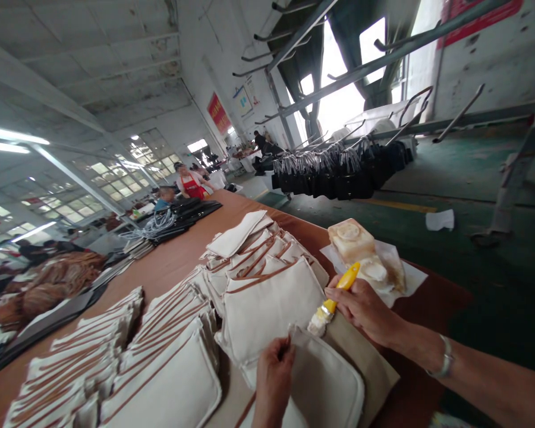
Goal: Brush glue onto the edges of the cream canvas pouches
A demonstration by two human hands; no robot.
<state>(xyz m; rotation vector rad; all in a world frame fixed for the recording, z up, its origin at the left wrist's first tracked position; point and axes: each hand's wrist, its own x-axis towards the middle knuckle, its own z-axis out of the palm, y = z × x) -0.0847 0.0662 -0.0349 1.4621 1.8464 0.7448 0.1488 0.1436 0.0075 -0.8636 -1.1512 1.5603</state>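
Observation:
In my right hand point(364, 306) is a brush with a yellow handle point(348, 278), its pale bristles point(320, 321) pointing down and left. They are at the upper edge of a cream bag panel point(327, 374); I cannot tell whether they touch it. My left hand point(275, 371) pinches that panel's upper left corner. A tan piece point(361, 356) lies under the panel on the right. Just beyond, another cream panel point(271, 300) leans on a pile of similar ones. A stained, cream-coloured container point(352, 238) stands past my right hand on white paper point(414, 276).
Overlapping rows of cream panels with brown edges point(160, 368) cover the left of the brown table point(191, 232). Black pieces point(191, 214) lie at its far end. Beyond its right edge, a metal rack point(348, 77) holds black bags point(339, 175). A person in a red apron point(192, 185) is farther back.

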